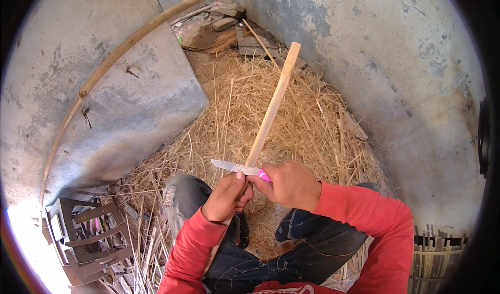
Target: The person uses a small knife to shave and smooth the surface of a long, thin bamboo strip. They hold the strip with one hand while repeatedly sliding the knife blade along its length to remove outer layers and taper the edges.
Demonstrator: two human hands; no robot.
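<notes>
A long pale bamboo strip slants up and away from me, its far end raised over the shavings. My left hand is closed around its lower part, and the strip's near end runs down beside my left forearm. In my right hand is a knife with a pink handle, gripped with the fingers wrapped round it. The blade lies across the strip just above my left hand and points left. My left thumb is close to the blade; whether it touches is hard to tell.
Bamboo shavings cover the ground ahead, between grey walls. Bricks lie at the far corner. A bent bamboo pole arches across the left. A dark metal frame stands at lower left, a slatted basket at lower right.
</notes>
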